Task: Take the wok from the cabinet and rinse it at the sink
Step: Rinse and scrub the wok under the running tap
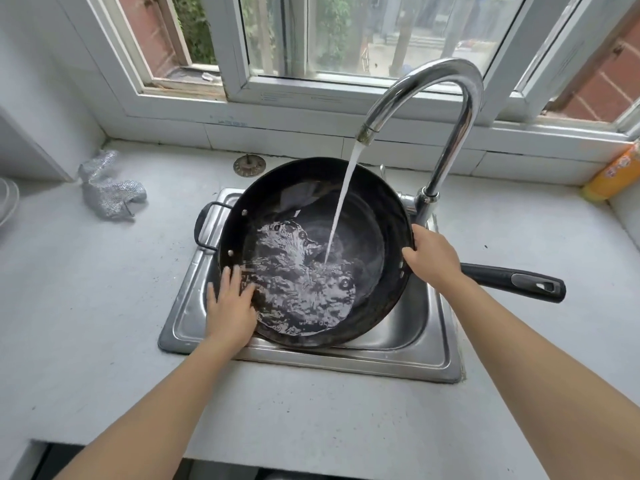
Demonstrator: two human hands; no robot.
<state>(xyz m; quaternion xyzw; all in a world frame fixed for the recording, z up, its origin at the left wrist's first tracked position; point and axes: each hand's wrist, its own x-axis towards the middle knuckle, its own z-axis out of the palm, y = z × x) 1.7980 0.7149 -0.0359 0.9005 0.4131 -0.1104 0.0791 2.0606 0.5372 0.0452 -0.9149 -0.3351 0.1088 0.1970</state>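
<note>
A black wok (374,220) sits tilted over the steel sink (433,344), with its long black handle (519,282) pointing right. Water pours from the chrome faucet (446,140) into it and pools on its lower left side. My left hand (230,303) lies flat with straight fingers on the wok's inner left wall, at the water's edge. My right hand (433,254) grips the wok's right rim where the handle joins, fingers curled over the edge.
A silver scouring cloth (107,192) lies on the grey counter at the left. A round drain strainer (249,165) rests behind the sink. An orange bottle (613,174) stands at the far right by the window sill. White dishes (7,202) show at the left edge.
</note>
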